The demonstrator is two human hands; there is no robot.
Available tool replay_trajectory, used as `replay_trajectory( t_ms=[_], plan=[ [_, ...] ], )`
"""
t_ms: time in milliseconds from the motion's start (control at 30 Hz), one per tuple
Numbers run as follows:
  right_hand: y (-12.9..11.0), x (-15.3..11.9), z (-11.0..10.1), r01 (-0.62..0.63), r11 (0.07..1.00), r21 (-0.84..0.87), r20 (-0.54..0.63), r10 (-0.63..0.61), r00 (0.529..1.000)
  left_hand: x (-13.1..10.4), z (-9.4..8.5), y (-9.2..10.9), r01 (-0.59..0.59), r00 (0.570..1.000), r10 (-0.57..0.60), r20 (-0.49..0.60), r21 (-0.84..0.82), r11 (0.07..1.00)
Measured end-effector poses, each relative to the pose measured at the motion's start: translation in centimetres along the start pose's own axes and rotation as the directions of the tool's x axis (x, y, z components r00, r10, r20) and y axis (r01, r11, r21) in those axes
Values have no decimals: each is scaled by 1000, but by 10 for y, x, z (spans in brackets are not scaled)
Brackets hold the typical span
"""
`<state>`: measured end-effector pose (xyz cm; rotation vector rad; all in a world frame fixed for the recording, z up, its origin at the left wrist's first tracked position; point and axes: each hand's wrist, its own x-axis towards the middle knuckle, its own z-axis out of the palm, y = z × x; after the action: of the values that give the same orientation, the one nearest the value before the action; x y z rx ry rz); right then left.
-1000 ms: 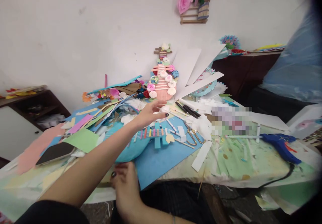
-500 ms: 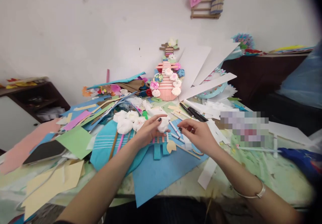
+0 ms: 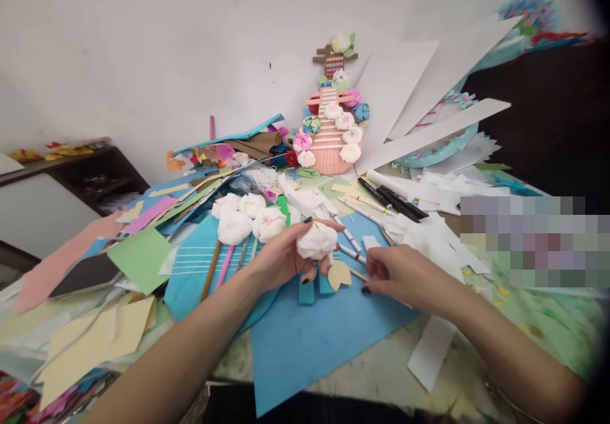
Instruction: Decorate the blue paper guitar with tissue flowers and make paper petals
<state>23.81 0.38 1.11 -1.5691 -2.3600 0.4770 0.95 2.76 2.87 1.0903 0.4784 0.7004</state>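
Note:
My left hand (image 3: 281, 255) is closed around a white paper flower (image 3: 317, 241), held up above the blue paper sheet (image 3: 305, 341). To its right, my right hand (image 3: 400, 278) has thumb and fingers pinched over a thin wooden stick (image 3: 358, 274) lying on the blue sheet. A turquoise guitar-shaped cutout (image 3: 190, 278) with white lines lies under my left wrist. Several white paper flowers (image 3: 236, 227) rest on it, beside a brown stick (image 3: 212, 271) and a pink stick (image 3: 225, 266). A cream petal-shaped piece (image 3: 340, 276) is just below the held flower.
A pink paper guitar (image 3: 336, 150) decorated with flowers leans on the wall. Black markers (image 3: 388, 198), thin pens (image 3: 350, 233) and white paper scraps (image 3: 429, 239) lie on the right. Coloured sheets, including a green one (image 3: 140, 259) and a cream one (image 3: 95, 354), cover the left.
My right hand has moved down onto the thin stick, its fingers now closed. My left hand has turned the white flower toward me. The view has tilted down and shifted left.

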Motion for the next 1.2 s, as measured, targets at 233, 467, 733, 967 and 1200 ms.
replay_trajectory(
  t_ms=[233, 467, 733, 967, 1200],
  plan=[
    [-4, -2, -7, -81, 995, 62, 49, 78, 996, -2, -2, -1, 28, 1000, -28, -12, 58, 998],
    [10, -10, -35, -135, 833, 537, 117, 84, 990, -3, -2, 1, 19, 1000, -17, -21, 108, 994],
    [2, -13, -38, 208, 476, 854, -285, 93, 954, -3, -2, -1, -18, 1000, 19, 1, 126, 992],
    [-23, -17, -21, 488, 488, 724, -485, -143, 863, -2, -2, -4, -12, 1000, 11, 4, 174, 985],
    [-28, -22, -20, 532, 615, 582, -525, -216, 823, 1, -4, -7, -7, 1000, 7, 5, 190, 982]
  ],
)
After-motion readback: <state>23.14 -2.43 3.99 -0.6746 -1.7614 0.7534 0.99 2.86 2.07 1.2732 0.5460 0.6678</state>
